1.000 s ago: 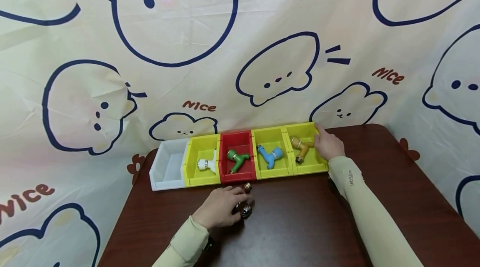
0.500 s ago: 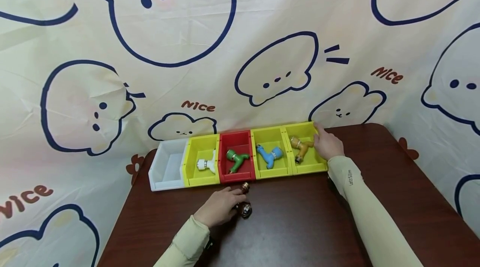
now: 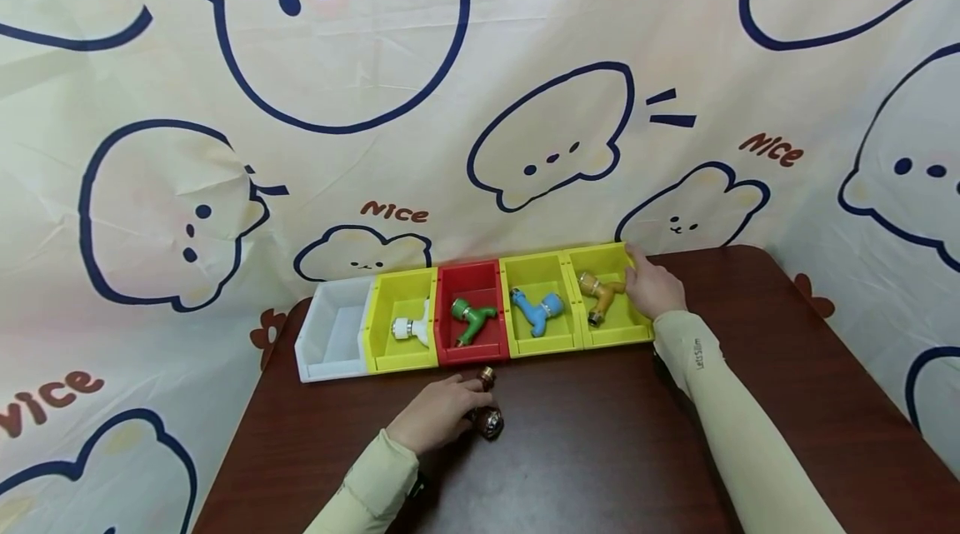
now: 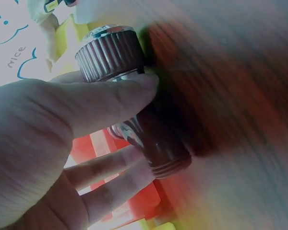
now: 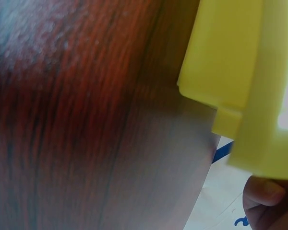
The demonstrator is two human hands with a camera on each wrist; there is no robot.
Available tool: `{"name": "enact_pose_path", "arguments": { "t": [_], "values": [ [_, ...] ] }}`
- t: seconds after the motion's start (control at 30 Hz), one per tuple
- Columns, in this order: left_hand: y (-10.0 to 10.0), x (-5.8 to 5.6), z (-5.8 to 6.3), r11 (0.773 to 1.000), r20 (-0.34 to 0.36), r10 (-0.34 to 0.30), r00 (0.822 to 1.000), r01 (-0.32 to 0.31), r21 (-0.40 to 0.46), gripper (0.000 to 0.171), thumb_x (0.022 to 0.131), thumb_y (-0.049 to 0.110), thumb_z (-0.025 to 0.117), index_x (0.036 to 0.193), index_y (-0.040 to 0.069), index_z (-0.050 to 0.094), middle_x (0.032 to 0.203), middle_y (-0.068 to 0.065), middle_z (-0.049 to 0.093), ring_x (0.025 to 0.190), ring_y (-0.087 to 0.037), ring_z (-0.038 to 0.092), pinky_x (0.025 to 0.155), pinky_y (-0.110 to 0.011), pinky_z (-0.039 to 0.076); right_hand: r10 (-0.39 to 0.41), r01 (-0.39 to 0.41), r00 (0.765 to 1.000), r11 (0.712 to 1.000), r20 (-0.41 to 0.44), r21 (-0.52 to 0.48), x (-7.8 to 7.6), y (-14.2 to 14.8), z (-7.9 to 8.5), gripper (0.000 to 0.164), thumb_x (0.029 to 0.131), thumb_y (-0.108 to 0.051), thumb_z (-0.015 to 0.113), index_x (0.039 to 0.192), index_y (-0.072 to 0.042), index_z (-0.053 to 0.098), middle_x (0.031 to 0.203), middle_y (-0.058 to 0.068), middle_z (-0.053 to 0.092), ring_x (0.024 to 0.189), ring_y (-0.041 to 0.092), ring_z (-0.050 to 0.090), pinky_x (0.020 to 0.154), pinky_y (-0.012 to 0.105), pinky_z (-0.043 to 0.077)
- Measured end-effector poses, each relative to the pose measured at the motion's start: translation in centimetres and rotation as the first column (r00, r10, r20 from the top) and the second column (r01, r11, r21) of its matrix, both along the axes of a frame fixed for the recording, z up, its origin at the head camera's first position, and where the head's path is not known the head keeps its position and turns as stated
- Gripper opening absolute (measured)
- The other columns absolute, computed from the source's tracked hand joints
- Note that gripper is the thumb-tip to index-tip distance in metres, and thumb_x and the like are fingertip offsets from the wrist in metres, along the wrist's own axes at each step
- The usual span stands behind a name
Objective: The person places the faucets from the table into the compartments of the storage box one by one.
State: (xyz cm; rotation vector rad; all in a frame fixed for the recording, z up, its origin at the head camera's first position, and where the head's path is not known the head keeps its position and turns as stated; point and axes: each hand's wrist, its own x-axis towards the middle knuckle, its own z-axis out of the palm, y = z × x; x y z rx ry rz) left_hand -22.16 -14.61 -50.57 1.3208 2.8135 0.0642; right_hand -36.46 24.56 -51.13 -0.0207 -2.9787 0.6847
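My left hand [image 3: 438,415] pinches a dark brown tap [image 3: 491,423] low over the table, in front of the red bin [image 3: 472,355]. In the left wrist view, the thumb lies across the neck of this tap [image 4: 163,143] below its ribbed knob, with fingers behind it. At the far right of the row, my right hand [image 3: 655,286] grips the side rim of the end yellow bin [image 3: 618,336], which holds a mustard-yellow tap [image 3: 602,296]. The right wrist view shows a curled finger [image 5: 264,191] at the edge of that bin; the rest of the hand is mostly hidden.
Left of the end bin stand a yellow bin with a blue tap [image 3: 538,313], the red bin with a green tap [image 3: 472,319], a yellow bin with a white tap [image 3: 408,329] and a white bin [image 3: 335,369]. A patterned cloth [image 3: 555,34] hangs behind the wooden table [image 3: 585,451].
My left fingers have drawn in around the brown tap, so more of its ends shows. My right hand stays on the end bin's rim. The head view has drifted slightly.
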Motion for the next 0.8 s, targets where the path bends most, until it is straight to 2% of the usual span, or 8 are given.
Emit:
{"name": "enact_pose_path", "arguments": {
  "t": [0.47, 0.8],
  "values": [
    [0.0, 1.1, 1.8, 1.0, -0.003, -0.014, 1.0, 0.014, 0.003, 0.045, 0.076, 0.015, 0.08, 0.118, 0.026, 0.067, 0.116, 0.005, 0.065, 0.104, -0.012, 0.063, 0.096, -0.038, 0.048, 0.009, -0.009, 1.0, 1.0, -0.006, -0.001, -0.2, 0.1, -0.2, 0.053, 0.102, -0.029, 0.033, 0.153, -0.02, 0.023, 0.055, 0.007, 0.049, 0.046, 0.022, 0.044, 0.044, 0.036, 0.036],
    [0.1, 1.4, 2.9, 1.0, -0.007, -0.001, 1.0, 0.001, 0.024, 0.047, 0.077, 0.016, 0.079, 0.12, 0.028, 0.065, 0.119, 0.004, 0.064, 0.104, -0.022, 0.061, 0.084, -0.037, 0.053, 0.004, -0.004, 1.0, 1.0, 0.01, -0.002, 0.0, 0.0, 0.0, 0.052, 0.102, -0.029, 0.032, 0.153, -0.02, 0.023, 0.056, 0.007, 0.049, 0.046, 0.022, 0.045, 0.045, 0.036, 0.037]
  ]
}}
